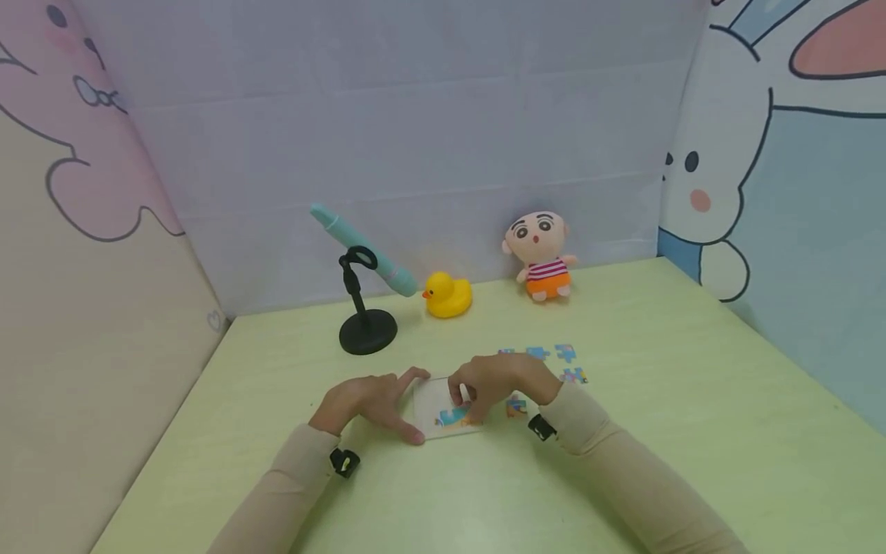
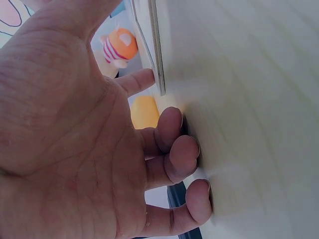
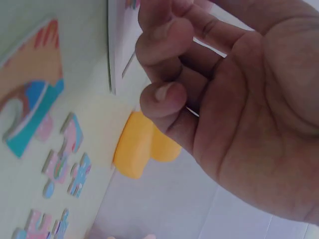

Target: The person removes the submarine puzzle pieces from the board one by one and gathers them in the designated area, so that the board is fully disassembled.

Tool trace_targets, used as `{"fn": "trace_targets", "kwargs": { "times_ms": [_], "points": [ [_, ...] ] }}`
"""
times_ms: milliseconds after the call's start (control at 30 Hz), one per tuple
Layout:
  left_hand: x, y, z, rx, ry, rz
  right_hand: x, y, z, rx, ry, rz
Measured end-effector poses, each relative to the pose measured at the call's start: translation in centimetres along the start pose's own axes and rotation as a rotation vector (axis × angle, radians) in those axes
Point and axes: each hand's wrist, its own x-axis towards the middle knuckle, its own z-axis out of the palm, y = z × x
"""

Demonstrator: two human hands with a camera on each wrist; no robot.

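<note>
A white puzzle board (image 1: 443,412) lies flat on the green table (image 1: 651,400), with a few coloured pieces joined in its near part. My left hand (image 1: 370,400) holds the board's left edge between forefinger and thumb. In the left wrist view my left hand (image 2: 169,124) has its other fingertips curled onto the table beside the board (image 2: 155,45). My right hand (image 1: 494,381) hovers curled over the board's right half, pinching a small pale puzzle piece (image 1: 464,394) that is mostly hidden. Its fingers (image 3: 159,97) are bent close together.
Loose puzzle pieces (image 1: 564,355) lie right of the board and show again (image 3: 65,164) in the right wrist view. Behind stand a yellow rubber duck (image 1: 447,295), a striped plush doll (image 1: 543,258) and a teal pen on a black stand (image 1: 367,296). Walls enclose three sides.
</note>
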Motion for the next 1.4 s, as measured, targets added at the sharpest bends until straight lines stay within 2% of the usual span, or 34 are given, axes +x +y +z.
{"fn": "trace_targets", "kwargs": {
  "times_ms": [100, 267, 467, 667, 867, 1067, 1267, 1400],
  "points": [
    [0.1, -0.1, 0.1, -0.009, 0.006, 0.001, 0.5, -0.5, 0.5, -0.012, -0.002, 0.008],
    [-0.9, 0.8, -0.6, -0.01, -0.006, -0.001, 1.3, -1.4, 1.2, -0.034, 0.013, 0.007],
    [-0.8, 0.8, -0.8, -0.002, -0.014, -0.004, 1.5, -2.1, 1.7, -0.062, 0.042, 0.006],
    [-0.6, 0.7, -0.7, -0.022, -0.027, -0.012, 1.6, -2.0, 2.0, -0.062, 0.039, 0.018],
    [-0.5, 0.7, -0.5, -0.001, -0.024, -0.009, 1.5, -1.8, 2.0, -0.045, 0.038, 0.042],
    [-0.5, 0.9, -0.7, -0.012, -0.003, 0.007, 1.2, -1.8, 1.8, -0.021, 0.049, 0.051],
    [-0.6, 0.8, -0.6, -0.002, 0.0, 0.013, 0.9, -1.3, 1.8, 0.045, 0.069, -0.038],
    [-0.7, 0.9, -0.5, 0.002, -0.006, -0.001, 0.7, -0.4, 2.0, 0.175, 0.051, -0.095]
  ]
}}
